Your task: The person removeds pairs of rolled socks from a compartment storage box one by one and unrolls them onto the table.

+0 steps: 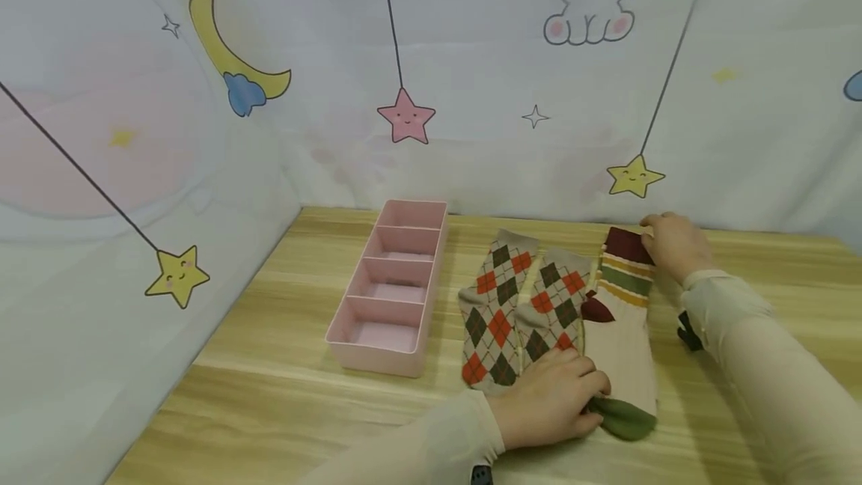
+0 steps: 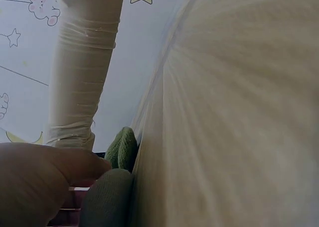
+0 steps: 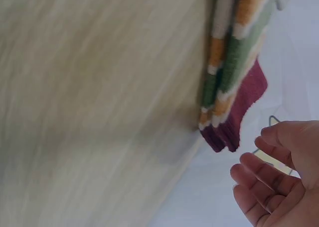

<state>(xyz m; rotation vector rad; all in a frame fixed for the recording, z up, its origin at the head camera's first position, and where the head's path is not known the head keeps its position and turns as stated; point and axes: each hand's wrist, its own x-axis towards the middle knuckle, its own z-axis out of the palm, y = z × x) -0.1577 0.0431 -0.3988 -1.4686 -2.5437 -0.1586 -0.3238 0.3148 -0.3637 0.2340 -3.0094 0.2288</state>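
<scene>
A cream sock [image 1: 622, 350] with a maroon cuff, green and mustard stripes and a green toe lies flat at the right. My left hand [image 1: 548, 399] pinches it at the green toe [image 2: 122, 150], thumb and fingers on either side. By the far end, my right hand [image 1: 676, 245] is beside the maroon cuff [image 3: 244, 105], its fingers loosely bent and apart from the fabric in the right wrist view. Two layers show at that cuff. Left of it lie two argyle socks, one [image 1: 548, 305] partly under my left hand and the other [image 1: 494, 313] farther left.
A pink box [image 1: 380, 358] with several compartments in a row stands left of the socks on the wooden table [image 1: 269, 395]. Behind the table hangs a pale cloth [image 1: 485, 58] printed with stars and a moon.
</scene>
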